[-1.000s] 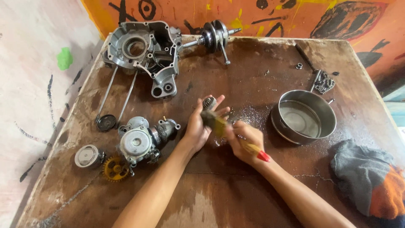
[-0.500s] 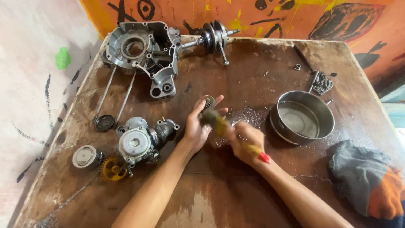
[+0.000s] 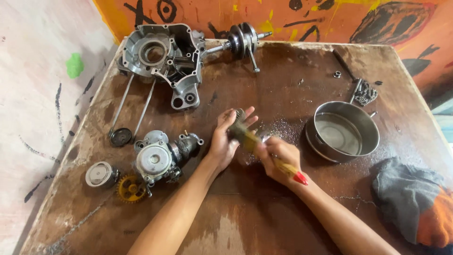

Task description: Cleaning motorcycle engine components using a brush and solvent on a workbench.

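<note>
fingers of the left hand [image 3: 225, 141] cup a small dark gear [image 3: 239, 114], tilted up a touch more than a moment ago; right hand [image 3: 278, 156] fingers wrapped tight round the brush [image 3: 264, 147], bristles on the part. steel pan [image 3: 343, 131] sits right of them.
</note>
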